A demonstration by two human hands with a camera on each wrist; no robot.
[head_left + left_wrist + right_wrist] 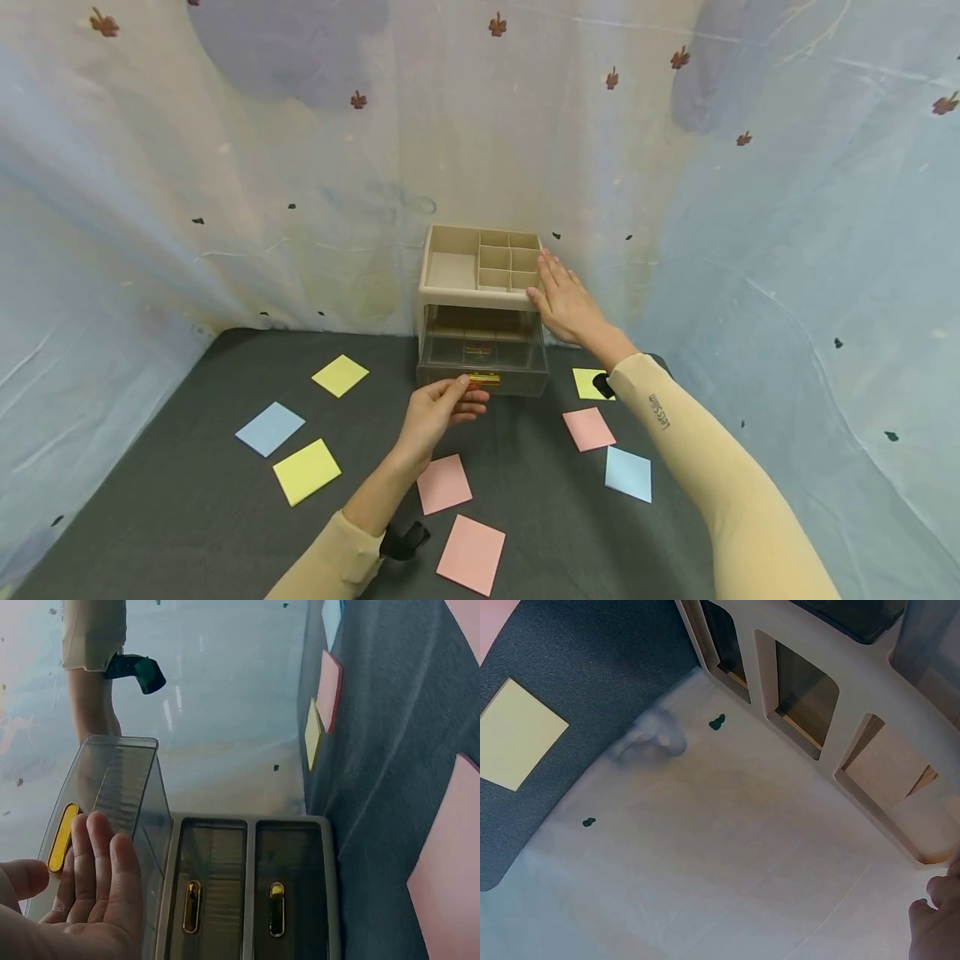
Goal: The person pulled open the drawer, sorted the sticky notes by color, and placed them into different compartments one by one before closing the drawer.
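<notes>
A beige desktop organizer (480,297) with a divided top tray stands against the back curtain. Its top see-through drawer (438,367) is pulled out towards me, and two lower drawers with gold handles (277,909) sit closed in the left wrist view. With thumb and fingers, my left hand (435,412) pinches the gold handle (64,838) of the pulled-out drawer. My right hand (570,304) rests against the organizer's top right edge, fingers extended. Only part of that hand (937,915) shows in the right wrist view, beside the organizer's side openings.
Sticky-note pads lie on the dark table (187,500): yellow (307,472) and blue (270,428) ones at left, pink ones (471,554) in front, and pink (588,429), blue (628,474) and yellow (588,384) ones at right. A patterned curtain (480,125) hangs around the table.
</notes>
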